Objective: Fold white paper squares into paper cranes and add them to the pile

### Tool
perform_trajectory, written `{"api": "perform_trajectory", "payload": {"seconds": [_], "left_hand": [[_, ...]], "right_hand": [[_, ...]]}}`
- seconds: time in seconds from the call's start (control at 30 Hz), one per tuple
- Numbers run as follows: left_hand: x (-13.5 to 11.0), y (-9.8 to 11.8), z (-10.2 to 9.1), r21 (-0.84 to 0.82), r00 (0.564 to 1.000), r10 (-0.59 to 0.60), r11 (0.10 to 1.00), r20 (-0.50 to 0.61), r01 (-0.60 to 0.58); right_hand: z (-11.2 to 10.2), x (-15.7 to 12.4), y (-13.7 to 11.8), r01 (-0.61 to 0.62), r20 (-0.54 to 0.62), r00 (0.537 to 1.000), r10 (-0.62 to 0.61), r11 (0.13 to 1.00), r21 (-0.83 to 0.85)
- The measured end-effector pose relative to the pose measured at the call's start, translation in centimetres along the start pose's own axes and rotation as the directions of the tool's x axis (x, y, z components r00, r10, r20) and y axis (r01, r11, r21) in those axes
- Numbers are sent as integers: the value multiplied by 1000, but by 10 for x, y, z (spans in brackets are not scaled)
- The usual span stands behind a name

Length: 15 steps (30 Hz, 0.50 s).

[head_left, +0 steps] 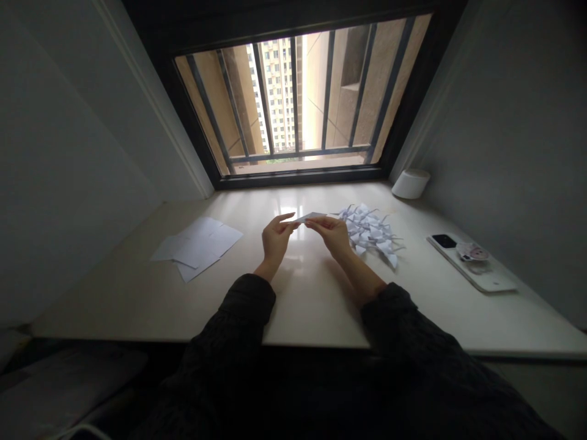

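Note:
A small folded piece of white paper (312, 216) is held up over the middle of the sill, between my two hands. My left hand (276, 236) pinches its left corner with thumb and fingertips, the index finger stretched above. On the other side, my right hand (332, 232) grips the paper's lower right edge between thumb and fingers. Just beyond my right wrist lies a heap of folded white paper cranes (369, 229), partly hidden by that hand. To the left, several flat white paper sheets (206, 241) overlap in a loose stack.
A white phone (495, 280) with a round grip on its back lies at the right. A white cylindrical object (411, 184) stands in the far right corner. Behind the pale sill (298, 305) is a dark-framed window (298, 178) with bars outside.

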<state>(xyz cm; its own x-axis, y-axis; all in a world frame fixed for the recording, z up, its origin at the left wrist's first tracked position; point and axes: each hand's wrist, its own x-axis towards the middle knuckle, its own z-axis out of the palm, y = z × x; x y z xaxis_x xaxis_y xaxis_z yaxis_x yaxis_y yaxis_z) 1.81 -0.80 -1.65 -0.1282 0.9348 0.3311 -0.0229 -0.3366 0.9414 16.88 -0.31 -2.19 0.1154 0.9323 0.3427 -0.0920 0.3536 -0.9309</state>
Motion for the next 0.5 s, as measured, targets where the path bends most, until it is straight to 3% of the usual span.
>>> {"api": "perform_trajectory", "payload": {"seconds": [0.27,0.5], "left_hand": [[2,-2,3,-111,992,-123,986,10,124],[1,-2,4,-146,986,-167,975,12,167]], "right_hand": [[3,-1,-1,-12,-44,999,18,991,131],[3,0,0,-21,-94,995,31,994,106]]}}
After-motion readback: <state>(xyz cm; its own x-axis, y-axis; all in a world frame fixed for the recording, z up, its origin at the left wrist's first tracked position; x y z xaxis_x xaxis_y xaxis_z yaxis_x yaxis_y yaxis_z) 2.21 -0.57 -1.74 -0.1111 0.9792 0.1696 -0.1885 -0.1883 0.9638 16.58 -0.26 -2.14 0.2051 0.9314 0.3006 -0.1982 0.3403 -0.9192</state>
